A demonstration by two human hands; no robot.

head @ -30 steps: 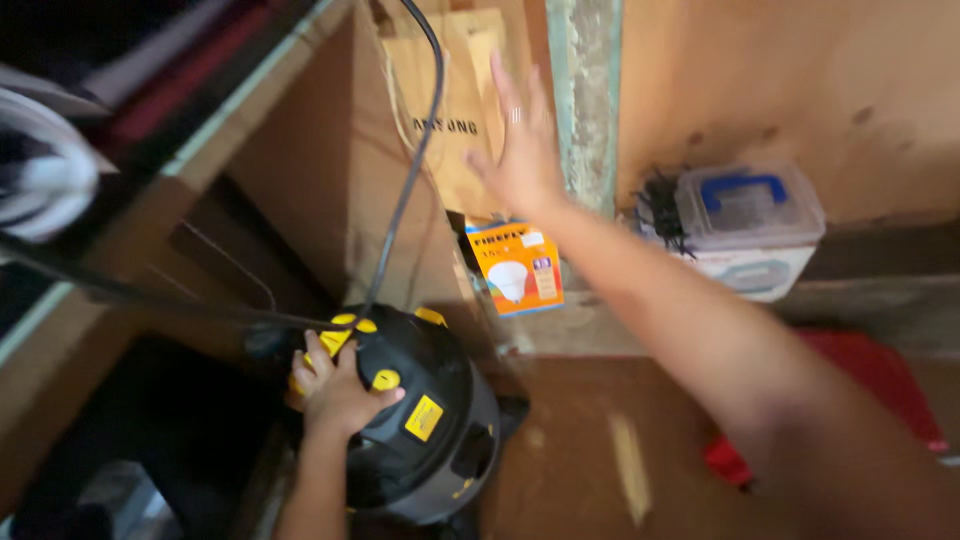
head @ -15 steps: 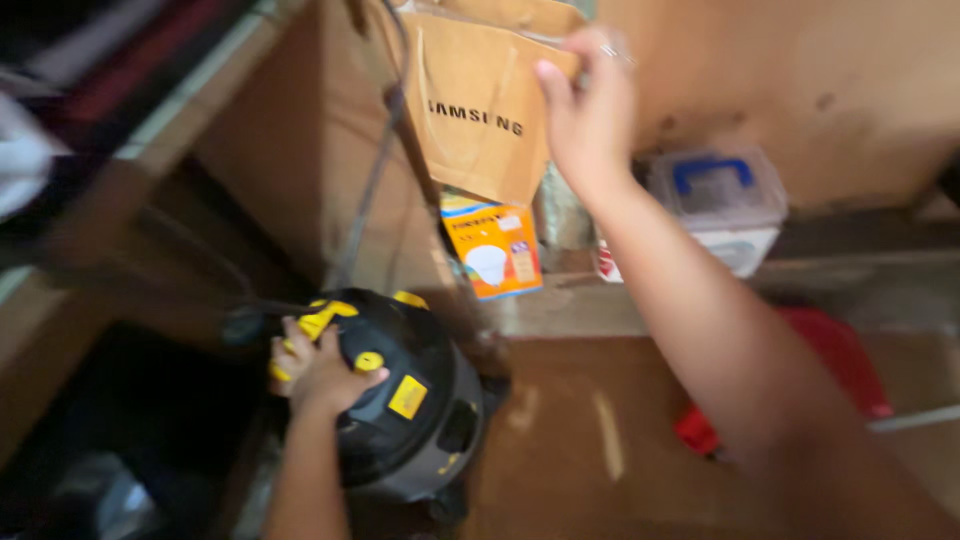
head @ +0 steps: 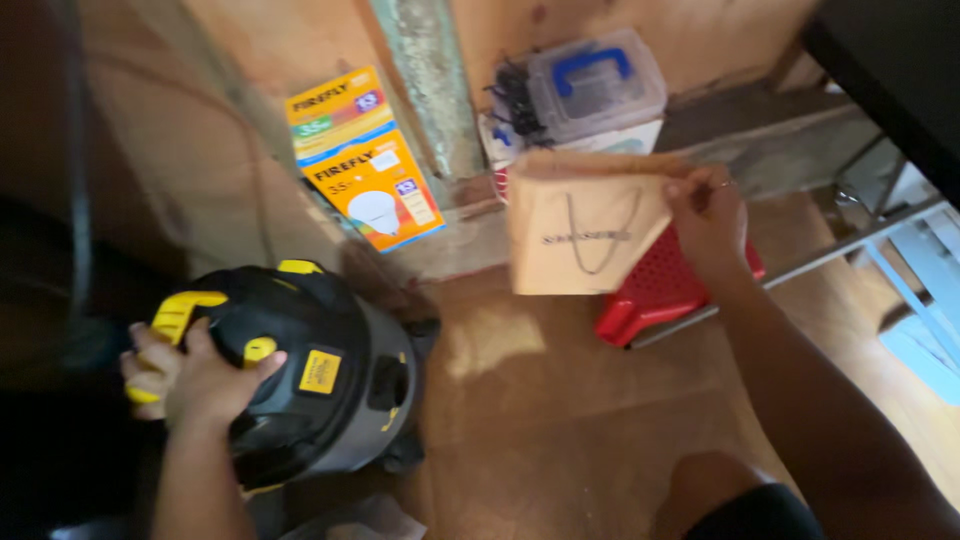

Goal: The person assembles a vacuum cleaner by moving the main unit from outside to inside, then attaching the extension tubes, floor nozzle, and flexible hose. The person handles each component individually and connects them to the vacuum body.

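Two bare hands are busy over a worn brown wooden floor [head: 560, 420]. The left hand [head: 190, 375], at the lower left of the frame, has its fingers curled tight around the yellow plastic handle [head: 185, 315] of a squat, drum-shaped vacuum cleaner [head: 330, 385], whose glossy black domed top sits on a grey cylindrical body. The right hand [head: 708, 215], right of centre, pinches the upper right corner of a flat tan paper bag [head: 585, 225] between thumb and closed fingers, so the bag hangs in the air, slightly tilted, its thin cord handle lying looped against its face. Just behind the bag's lower edge a red plastic basket [head: 655, 295] with a perforated wall rests on the floor. In the upper middle, two orange and yellow cardboard bulb boxes [head: 365, 160] lean against a rough plywood wall [head: 240, 120]. At the upper right of centre, a clear plastic lidded box with a blue handle [head: 595, 80] sits on a ledge.
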